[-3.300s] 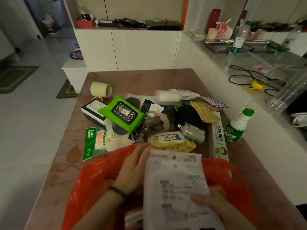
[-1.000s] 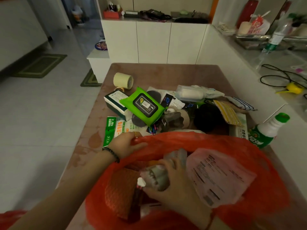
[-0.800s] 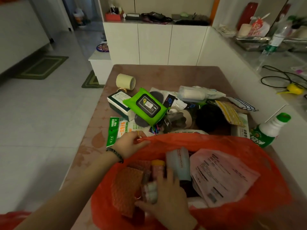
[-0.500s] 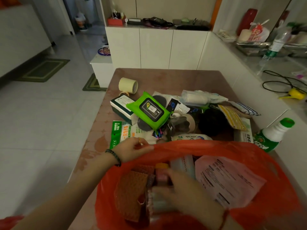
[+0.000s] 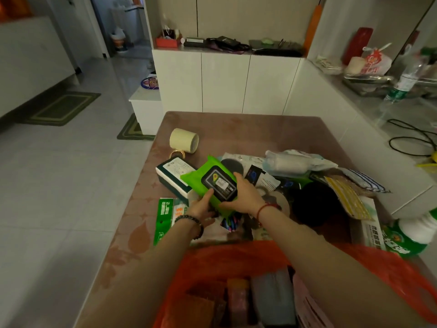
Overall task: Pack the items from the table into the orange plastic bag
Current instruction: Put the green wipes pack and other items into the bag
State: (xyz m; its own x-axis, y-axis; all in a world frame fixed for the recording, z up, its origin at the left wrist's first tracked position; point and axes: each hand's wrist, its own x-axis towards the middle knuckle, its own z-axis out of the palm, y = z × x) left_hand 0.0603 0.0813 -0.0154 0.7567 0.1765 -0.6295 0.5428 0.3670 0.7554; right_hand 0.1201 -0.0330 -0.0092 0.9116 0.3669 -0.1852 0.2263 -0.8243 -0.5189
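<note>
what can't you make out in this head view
Head view only.
- Orange bag: bottom cut off by the lower edge, contents too dim to name.
- Bottle: top cut off by the right edge.
- Black round thing: too dark to identify.
- Green wipes pack: underside hidden by left hand and right hand.

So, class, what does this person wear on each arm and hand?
Both forearms are bare, with no sleeves or gloves in view. The left hand has a dark beaded bracelet at its wrist. The right hand has a thin red cord at its wrist.
</note>
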